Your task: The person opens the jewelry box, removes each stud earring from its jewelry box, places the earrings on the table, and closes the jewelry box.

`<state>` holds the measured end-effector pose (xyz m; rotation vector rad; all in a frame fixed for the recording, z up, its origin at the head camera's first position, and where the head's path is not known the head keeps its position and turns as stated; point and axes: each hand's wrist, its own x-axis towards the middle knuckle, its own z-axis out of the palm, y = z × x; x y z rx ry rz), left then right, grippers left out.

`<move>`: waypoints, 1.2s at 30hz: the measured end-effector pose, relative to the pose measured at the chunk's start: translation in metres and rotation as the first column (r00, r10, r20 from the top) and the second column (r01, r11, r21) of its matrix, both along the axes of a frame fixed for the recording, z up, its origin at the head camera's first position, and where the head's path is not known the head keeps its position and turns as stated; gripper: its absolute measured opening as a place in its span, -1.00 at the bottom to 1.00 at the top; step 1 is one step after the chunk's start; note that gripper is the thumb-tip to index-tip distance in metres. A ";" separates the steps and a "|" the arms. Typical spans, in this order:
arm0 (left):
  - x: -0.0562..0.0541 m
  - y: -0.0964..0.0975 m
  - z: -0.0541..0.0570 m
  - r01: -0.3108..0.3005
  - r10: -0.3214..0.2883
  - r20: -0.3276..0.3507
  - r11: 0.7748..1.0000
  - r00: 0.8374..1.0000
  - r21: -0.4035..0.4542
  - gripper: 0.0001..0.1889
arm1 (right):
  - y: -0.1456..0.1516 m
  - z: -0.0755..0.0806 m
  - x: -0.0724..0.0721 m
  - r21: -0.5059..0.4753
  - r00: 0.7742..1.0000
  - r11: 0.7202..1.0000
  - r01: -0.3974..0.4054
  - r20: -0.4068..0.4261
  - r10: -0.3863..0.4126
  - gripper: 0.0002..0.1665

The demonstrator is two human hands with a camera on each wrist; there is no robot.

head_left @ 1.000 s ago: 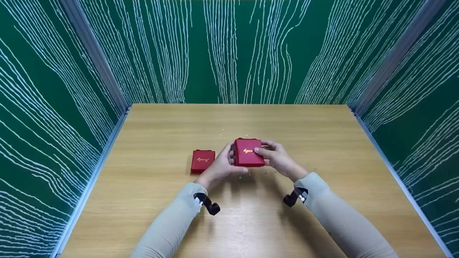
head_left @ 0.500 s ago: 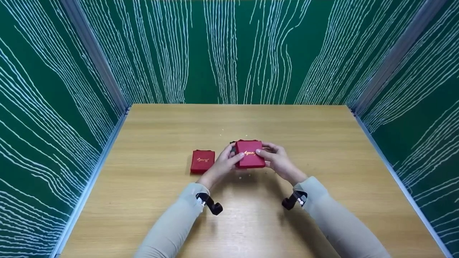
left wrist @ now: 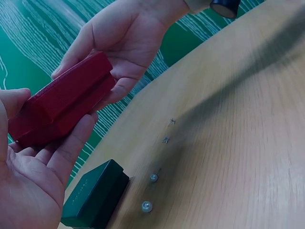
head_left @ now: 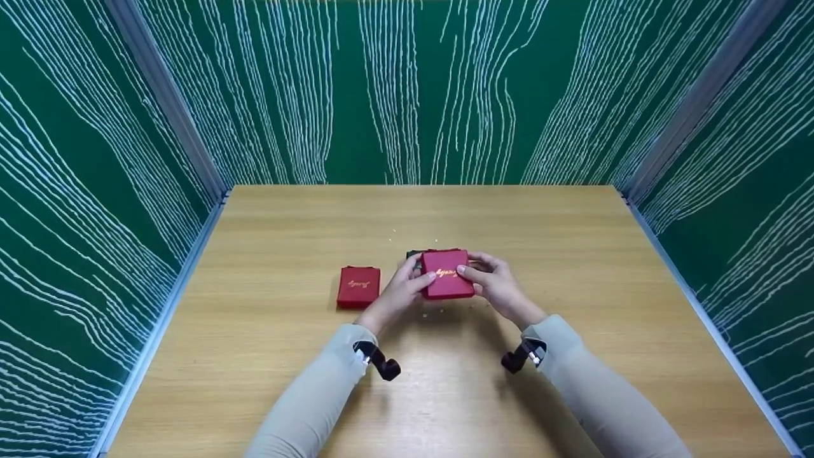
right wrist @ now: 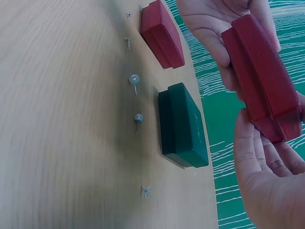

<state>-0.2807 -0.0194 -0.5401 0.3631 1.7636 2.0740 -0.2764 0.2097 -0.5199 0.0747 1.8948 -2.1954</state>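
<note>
Both hands hold a small red jewelry box (head_left: pixel 447 284) with gold lettering on its lid, raised above the table. The left hand (head_left: pixel 402 289) grips its left side, thumb on the lid and fingers beneath. On the opposite side the right hand (head_left: pixel 499 286) does likewise, its thumb also on top. The lid (left wrist: pixel 59 90) sits down on the base in both wrist views. Under the hands stands a green jewelry box (right wrist: pixel 183 126), mostly hidden in the head view. Pearl stud earrings (right wrist: pixel 134 79) and small star-shaped studs (right wrist: pixel 145 191) lie beside it on the table.
A second red jewelry box (head_left: pixel 358 287) rests on the wooden table (head_left: pixel 286 381), left of the left hand. A few tiny pale bits (head_left: pixel 392 235) lie farther back. Green walls (head_left: pixel 356 89) with white wavy lines enclose the table at the back and sides.
The left thumb has moved from the box's near edge up onto its lid. The held box has shifted slightly right, and more of the green box shows behind the left hand.
</note>
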 end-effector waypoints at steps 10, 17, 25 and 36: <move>-0.003 0.020 0.008 -0.120 0.120 0.005 0.993 0.993 -0.021 -0.27 | 0.013 0.007 -0.008 0.011 0.993 0.993 0.122 0.009 -0.122 -0.56; -0.006 0.036 0.008 -0.254 0.252 -0.038 0.967 0.967 -0.038 -0.47 | 0.030 0.007 -0.017 0.067 0.975 0.974 0.218 0.031 -0.221 -0.43; 0.000 0.058 0.010 -0.231 0.212 -0.133 0.961 0.968 -0.151 -0.62 | 0.043 -0.002 -0.022 0.130 0.958 0.951 0.281 0.030 -0.287 -0.40; -0.003 0.089 0.001 -0.240 0.231 -0.066 0.936 0.971 -0.256 -0.57 | 0.059 -0.019 -0.023 0.342 0.968 0.907 0.247 -0.039 -0.249 -0.39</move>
